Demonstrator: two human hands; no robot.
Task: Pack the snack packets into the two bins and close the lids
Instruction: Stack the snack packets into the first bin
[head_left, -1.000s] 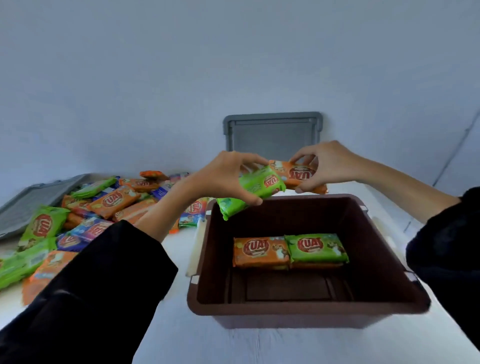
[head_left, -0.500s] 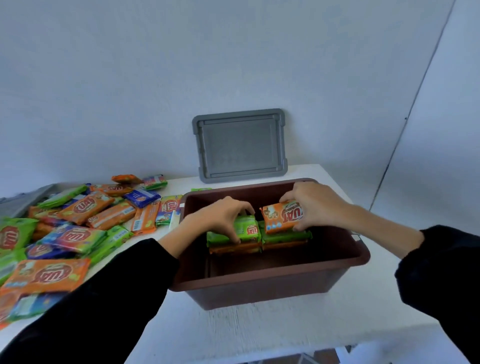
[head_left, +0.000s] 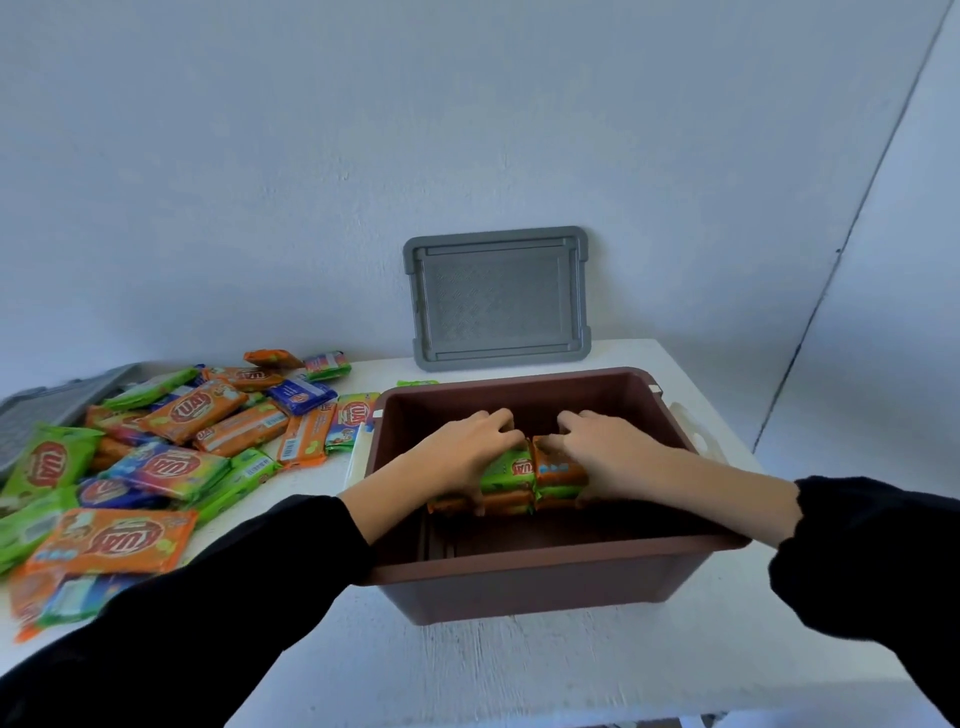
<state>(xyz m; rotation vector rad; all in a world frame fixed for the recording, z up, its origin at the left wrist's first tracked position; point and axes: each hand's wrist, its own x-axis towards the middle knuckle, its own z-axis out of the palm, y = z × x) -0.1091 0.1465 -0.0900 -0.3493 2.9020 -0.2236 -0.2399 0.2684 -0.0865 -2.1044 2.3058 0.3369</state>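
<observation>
Down at the near edge, two black sleeves reach in over the white table (head_left: 519, 670), and both hands are inside the brown bin (head_left: 545, 587). The left hand (head_left: 462, 457) is curled down over a green packet (head_left: 511, 470), fingers wrapped on its far edge and thumb at the near side, pressing it onto the stack; the right hand (head_left: 602, 452) does the same with an orange packet (head_left: 558, 467) just beside it, the two packets touching edge to edge. Under them sit more orange and green packets, a low double stack against the middle of the bin floor, with bare floor in front. Here is the risk as I read it: these wrappers look slick, and if the hands lift off unevenly the top pair could slide forward into that open gap and spoil the rows; stacking too loosely could also leave the bin too full for its lid later. Off to the left, the loose pile of packets (head_left: 156, 457) sprawls across the table, plenty left to pack, some near the table's front edge where a sleeve could brush them off. The red oval logo on them seems to read "UAT" or similar, upside down from here; smaller print is illegible. A barcode shows on one orange packet. Farther back, a grey lid (head_left: 498, 301) leans upright against the wall, and a second grey lid (head_left: 47, 410) lies at far left.
</observation>
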